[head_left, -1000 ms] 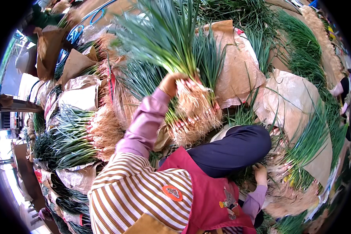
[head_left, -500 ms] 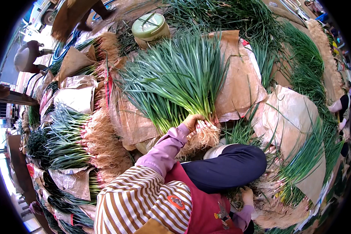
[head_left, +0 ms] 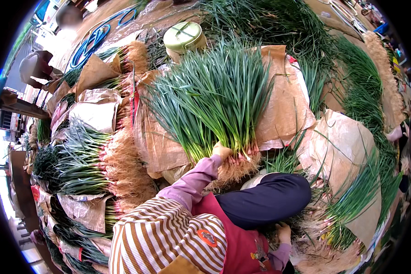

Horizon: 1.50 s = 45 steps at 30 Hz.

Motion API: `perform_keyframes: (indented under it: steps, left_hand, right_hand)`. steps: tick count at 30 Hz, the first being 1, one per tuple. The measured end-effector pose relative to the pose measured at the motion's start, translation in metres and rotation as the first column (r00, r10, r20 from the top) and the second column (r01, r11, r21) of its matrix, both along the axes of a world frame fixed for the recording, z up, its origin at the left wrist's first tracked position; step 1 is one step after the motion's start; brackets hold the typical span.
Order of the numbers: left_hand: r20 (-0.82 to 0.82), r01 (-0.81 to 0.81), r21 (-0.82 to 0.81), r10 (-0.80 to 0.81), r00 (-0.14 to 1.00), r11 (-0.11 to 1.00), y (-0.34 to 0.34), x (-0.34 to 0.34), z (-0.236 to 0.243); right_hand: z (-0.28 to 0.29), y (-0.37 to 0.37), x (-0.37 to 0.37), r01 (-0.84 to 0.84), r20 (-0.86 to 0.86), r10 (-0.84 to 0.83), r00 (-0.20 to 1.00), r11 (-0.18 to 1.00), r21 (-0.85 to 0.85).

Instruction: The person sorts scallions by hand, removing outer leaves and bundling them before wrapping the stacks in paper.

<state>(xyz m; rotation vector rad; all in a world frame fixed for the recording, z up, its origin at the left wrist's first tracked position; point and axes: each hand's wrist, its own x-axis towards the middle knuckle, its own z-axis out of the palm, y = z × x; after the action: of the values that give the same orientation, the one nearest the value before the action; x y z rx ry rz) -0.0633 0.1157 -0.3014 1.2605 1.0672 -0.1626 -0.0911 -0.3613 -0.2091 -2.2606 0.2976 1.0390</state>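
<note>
My left hand [head_left: 221,150] grips green onions [head_left: 210,100] near their root ends, in a large bunch lying on brown paper [head_left: 283,105], leaves fanned toward the top of the view and pale roots toward me. My right hand [head_left: 283,233] is low beside my bent, dark-trousered knee [head_left: 265,196], fingers curled among loose leaves and roots; what they hold, if anything, is hidden. Loose thin onions [head_left: 351,192] lie to the right of the knee.
Stacked onion bunches [head_left: 82,164] and paper sheets lie to the left. A green-lidded bucket [head_left: 182,39], blue hose [head_left: 91,43] and leaf heaps [head_left: 269,18] are behind. A bending co-worker [head_left: 36,68] is at upper left; another person's hand [head_left: 394,133] shows at far right.
My left hand has brought a raised onion bunch down onto the pile and moved slightly left along its root end. My right hand stays by the knee.
</note>
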Motion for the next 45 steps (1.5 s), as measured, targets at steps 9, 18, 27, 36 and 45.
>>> perform_keyframes:
  steps: [9,18,27,36,45]
  left_hand:
    - [0.347,-0.325,0.720,0.088,0.934,0.613,0.011,-0.034,-0.004]
    - [-0.238,0.274,0.959,-0.322,0.916,0.070,0.078,0.073,0.036]
    - [-0.558,0.737,0.643,-0.531,0.638,0.209,0.101,0.104,0.043]
    - [-0.294,0.730,0.438,-0.683,0.668,0.525,0.225,0.130,0.178]
    - [0.637,0.363,0.524,-0.638,0.434,0.770,-0.110,0.137,0.293]
  right_hand:
    - [-0.028,-0.022,-0.026,-0.013,0.054,0.015,0.998,0.999,-0.039]
    - [0.013,-0.007,0.000,-0.127,0.081,0.155,0.985,0.954,-0.271]
    - [0.048,-0.043,0.004,0.543,0.461,-0.456,0.761,0.837,-0.069]
    - [0.046,-0.121,0.032,0.579,0.819,-0.474,0.323,0.784,0.225]
    - [0.097,-0.124,0.036,0.764,0.811,-0.515,0.277,0.630,0.139]
